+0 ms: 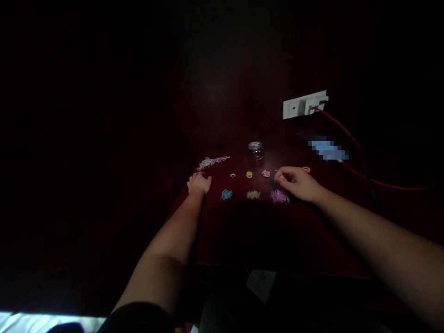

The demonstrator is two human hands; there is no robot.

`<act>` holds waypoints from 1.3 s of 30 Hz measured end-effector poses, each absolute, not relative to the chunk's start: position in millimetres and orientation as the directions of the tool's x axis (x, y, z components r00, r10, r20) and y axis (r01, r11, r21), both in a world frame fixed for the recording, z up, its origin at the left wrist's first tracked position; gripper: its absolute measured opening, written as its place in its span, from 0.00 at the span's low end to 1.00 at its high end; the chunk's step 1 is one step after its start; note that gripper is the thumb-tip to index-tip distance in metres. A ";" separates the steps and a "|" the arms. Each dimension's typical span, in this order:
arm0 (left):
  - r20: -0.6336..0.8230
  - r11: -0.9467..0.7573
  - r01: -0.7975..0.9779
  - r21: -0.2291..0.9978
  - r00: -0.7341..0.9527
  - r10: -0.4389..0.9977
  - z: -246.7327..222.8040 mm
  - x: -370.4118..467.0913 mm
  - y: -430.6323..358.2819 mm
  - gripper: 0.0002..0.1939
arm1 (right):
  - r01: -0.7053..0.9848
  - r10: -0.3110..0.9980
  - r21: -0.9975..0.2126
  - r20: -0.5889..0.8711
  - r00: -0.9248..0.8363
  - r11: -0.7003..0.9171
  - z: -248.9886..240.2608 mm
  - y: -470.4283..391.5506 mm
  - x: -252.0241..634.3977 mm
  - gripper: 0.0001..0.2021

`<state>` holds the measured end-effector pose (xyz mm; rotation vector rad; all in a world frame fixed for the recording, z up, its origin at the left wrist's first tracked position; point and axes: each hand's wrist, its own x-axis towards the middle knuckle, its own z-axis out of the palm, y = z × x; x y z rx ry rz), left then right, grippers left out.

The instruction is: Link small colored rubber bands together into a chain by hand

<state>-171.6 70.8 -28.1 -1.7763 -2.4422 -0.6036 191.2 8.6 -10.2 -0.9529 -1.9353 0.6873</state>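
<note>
My left hand [200, 183] lies on the dark red table, fingers stretched forward and down, beside a mixed heap of coloured elastic bands [208, 163]. Over the right part of the table, my right hand [296, 182] has thumb and fingers pinched together; whatever is between them is too small to make out. Close under it lies a pile of purple elastic bands [279, 197]. Further left are a yellowish pile [253, 195] and a blue pile [226, 194]. Behind them sit a pale blue band [232, 175], yellow bands [249, 175], pink bands [266, 174] and an orange band [305, 169].
A small clear lidded jar [255, 151] stands at the back. On the wall is a white socket plate [293, 108] with a plugged-in charger; its red cable [347, 132] runs to a blurred-out bluish object [328, 149]. Paper [262, 284] shows below the table's front edge.
</note>
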 end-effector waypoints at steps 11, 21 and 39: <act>0.225 0.315 0.921 0.230 -0.366 0.903 -28.5 -182.2 102.3 0.34 | 0.362 0.844 -0.771 0.413 -0.343 0.524 -11.3 7.2 191.6 0.11; 0.322 0.274 0.914 0.299 -0.367 0.872 -33.7 -189.3 111.2 0.28 | 0.369 0.837 -0.758 0.431 -0.336 0.538 -10.5 6.9 191.9 0.12; 0.447 -0.087 0.703 0.706 -0.347 0.825 -34.6 -199.1 102.2 0.12 | 0.413 0.835 -0.730 0.429 -0.343 0.545 -8.1 4.2 192.3 0.11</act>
